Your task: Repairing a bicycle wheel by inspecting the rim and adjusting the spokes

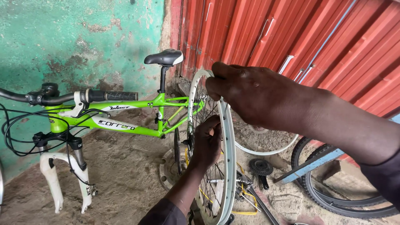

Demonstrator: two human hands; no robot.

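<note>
- Here, no container shows; parts lie loose on the dirt ground point(125, 175).
- The white wheel rim point(228, 158) stands upright in front of the person, between both hands.
- The right hand point(250, 98) closes its fingers point(214, 89) over the top of the rim, gripping it.
- The left hand point(207, 143) reaches among the spokes point(216, 183); its fingers curl, but what they pinch cannot be told.
- Counted: one green bicycle frame point(125, 118) with one black saddle point(164, 57), one second white rim point(262, 143) behind, one black tyre point(333, 200), one sprocket point(261, 166).
</note>
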